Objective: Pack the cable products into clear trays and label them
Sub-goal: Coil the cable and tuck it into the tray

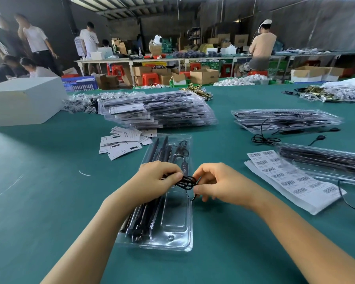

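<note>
Left hand (158,177) and right hand (215,181), fingers curled, together pinch a coiled black cable (186,182). The coil hangs just above a clear tray (176,226) lying on the green tabletop (49,191). Barcode label sheets (291,179) lie to the right.

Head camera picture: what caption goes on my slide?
Both hands coil a thin black cable over a clear plastic tray.

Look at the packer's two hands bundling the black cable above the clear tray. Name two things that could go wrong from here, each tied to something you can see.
1. Both hands, left hand and right hand, pinch the coiled black cable; if either lets go, the loops may spring open and not fit the clear tray.
2. The barcode label sheet lies partly under another tray, so pulling it out could shift that tray.
</note>
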### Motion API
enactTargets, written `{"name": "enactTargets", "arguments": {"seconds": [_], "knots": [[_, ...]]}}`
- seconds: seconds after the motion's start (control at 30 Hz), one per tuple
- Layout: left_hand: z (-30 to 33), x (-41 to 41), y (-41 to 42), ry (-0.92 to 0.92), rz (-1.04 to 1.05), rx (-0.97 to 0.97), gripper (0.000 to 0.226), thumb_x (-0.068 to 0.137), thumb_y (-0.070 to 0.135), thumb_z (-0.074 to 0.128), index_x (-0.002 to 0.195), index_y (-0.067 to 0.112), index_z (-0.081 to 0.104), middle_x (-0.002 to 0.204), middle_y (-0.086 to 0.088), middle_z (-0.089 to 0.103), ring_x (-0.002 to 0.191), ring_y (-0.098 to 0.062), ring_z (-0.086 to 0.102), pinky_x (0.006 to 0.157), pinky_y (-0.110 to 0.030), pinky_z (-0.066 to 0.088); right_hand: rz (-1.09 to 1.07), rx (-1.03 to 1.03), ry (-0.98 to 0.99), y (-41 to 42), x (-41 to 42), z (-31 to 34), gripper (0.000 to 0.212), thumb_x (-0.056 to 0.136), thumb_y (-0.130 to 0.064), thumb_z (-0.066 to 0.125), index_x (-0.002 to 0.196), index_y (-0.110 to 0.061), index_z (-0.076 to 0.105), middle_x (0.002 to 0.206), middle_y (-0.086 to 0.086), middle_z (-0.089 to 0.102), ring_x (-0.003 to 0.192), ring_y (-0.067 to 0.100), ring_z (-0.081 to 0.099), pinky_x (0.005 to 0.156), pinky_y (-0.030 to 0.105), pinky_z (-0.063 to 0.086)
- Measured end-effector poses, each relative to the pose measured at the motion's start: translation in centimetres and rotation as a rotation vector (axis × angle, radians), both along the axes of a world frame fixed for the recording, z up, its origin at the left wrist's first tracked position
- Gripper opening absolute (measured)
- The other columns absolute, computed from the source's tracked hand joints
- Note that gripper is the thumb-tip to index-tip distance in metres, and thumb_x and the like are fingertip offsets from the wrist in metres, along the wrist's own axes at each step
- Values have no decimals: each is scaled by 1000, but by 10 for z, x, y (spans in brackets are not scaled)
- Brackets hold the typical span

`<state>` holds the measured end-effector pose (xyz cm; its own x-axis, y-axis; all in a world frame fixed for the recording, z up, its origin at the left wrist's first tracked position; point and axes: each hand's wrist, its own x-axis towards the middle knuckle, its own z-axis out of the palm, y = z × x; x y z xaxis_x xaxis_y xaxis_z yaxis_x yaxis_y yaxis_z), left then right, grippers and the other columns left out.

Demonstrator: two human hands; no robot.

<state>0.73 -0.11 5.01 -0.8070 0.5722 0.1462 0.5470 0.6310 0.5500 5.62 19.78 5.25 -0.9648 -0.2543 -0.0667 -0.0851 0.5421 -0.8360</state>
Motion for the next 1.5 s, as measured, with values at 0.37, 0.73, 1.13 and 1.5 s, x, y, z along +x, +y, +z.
{"name": "enactTargets", "arguments": {"seconds": [0.37,0.73,1.13,1.5], "knots": [[-1,2,14,-154,332,530,24,91,43,57,110,30,63,97,11,67,94,-11,63,91,-36,50,-317,-314,159,17,-5,5,11,87,-4,64,85,-14,70,68,-4,70,57,5,56,52,15,43],[6,14,23,360,51,149,27,93,26,60,119,24,66,96,4,68,99,-18,56,96,-43,36,-197,-271,475,4,1,11,21,88,-11,66,88,-32,72,75,8,68,61,12,53,56,23,45],[7,15,26,-257,175,887,17,95,15,56,90,14,72,81,-1,75,76,-11,70,76,-16,52,-410,-272,535,-6,0,7,12,91,-14,62,90,-24,68,69,-4,67,53,1,50,60,23,44],[7,23,34,-273,199,986,14,91,6,61,92,11,74,87,-8,75,79,-23,73,74,-25,57,-477,-277,675,-25,7,-3,18,91,-12,62,104,-16,73,73,-9,61,58,5,52,61,19,44]]}}
